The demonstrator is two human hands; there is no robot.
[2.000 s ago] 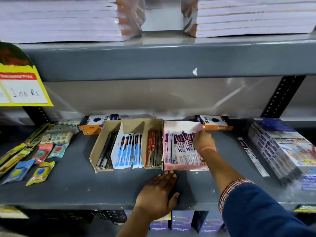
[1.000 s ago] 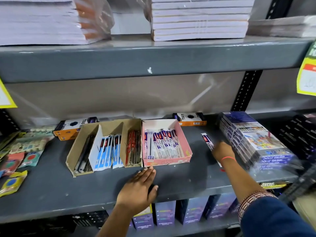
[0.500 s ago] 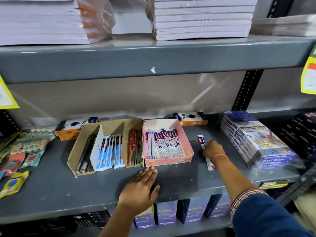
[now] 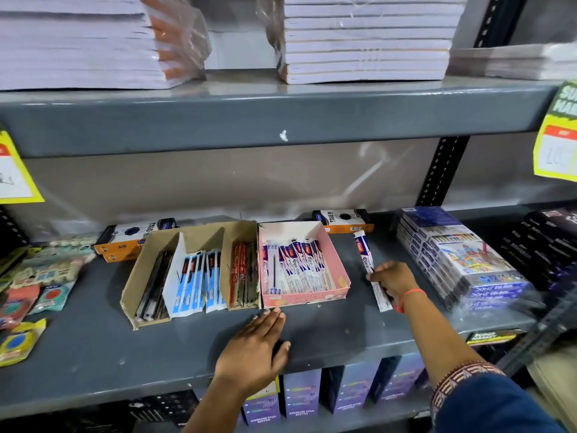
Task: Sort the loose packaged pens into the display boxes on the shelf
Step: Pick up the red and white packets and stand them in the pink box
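A loose packaged pen (image 4: pixel 370 270) is held by the right hand (image 4: pixel 394 281) on the grey shelf (image 4: pixel 93 348), just right of the pink display box (image 4: pixel 335 267). The fingers (image 4: pixel 376 275) are pinched narrow around the packet near its middle. The packet's long axis runs from the front of the shelf toward the back wall, leaning slightly left at the far end; its red-and-blue printed end points to the back, and its plain white end points to the front edge, where it shows below the hand. Whether the near end touches the shelf cannot be told.

The left hand (image 4: pixel 254 351) is laid flat, palm down, on the shelf at its front edge, with the fingers spread loosely and nothing gripped; the fingertips reach just short of the pink box's front wall.

Matching white packets with red-and-blue ends are stacked inside the pink box, their long axes also running front to back. Touching its left side, a brown cardboard box (image 4: pixel 140 276) is divided into compartments: dark pens at the left, blue-and-white packets in the middle, red packets at the right.

A stack of colour sets (image 4: pixel 462 260) is seen toward the right end of the shelf, near the right hand but apart from it.
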